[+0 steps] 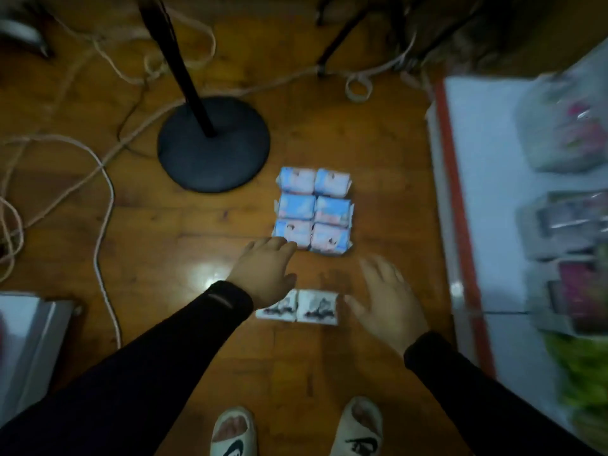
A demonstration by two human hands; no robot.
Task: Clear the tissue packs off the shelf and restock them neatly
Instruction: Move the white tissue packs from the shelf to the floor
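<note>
Nearest the camera: 2 pale slippers point(297, 431) with dark marks, toes showing, planted on the wooden floor point(184, 251)

Just beyond: 2 white tissue packs point(307, 309) with dark prints, lying side by side and touching, flat on the floor between the 2 hands

Left hand point(266, 273) in a black sleeve, reaching forward over the left white pack and hiding part of it; fingers stretched out and relaxed, gripping nothing, fingertips at the near-left corner of the blue packs (touching or only hovering, cannot tell)

Right hand point(386, 297) in a black sleeve, fingers spread wide, holding nothing, blurred; thumb close to the right edge of the white pair, contact unclear

Further on: 6 blue-and-pink tissue packs point(312, 210) laid out in a tidy block on the floor, 2 across and 3 deep, edges touching

At the right: white shelf point(487, 199) with a red-orange front edge, bearing several blurred wrapped goods, pink, grey and green, too smeared to count

At the near left: pale flat object point(26, 327), cut by the frame edge, unclear

Farther: 1 black round stand base point(214, 153) with 1 dark pole rising from it, just beyond and left of the blue block

Farthest: pale cords point(102, 179) looping over the floor, 1 small coil behind the blue packs
</note>
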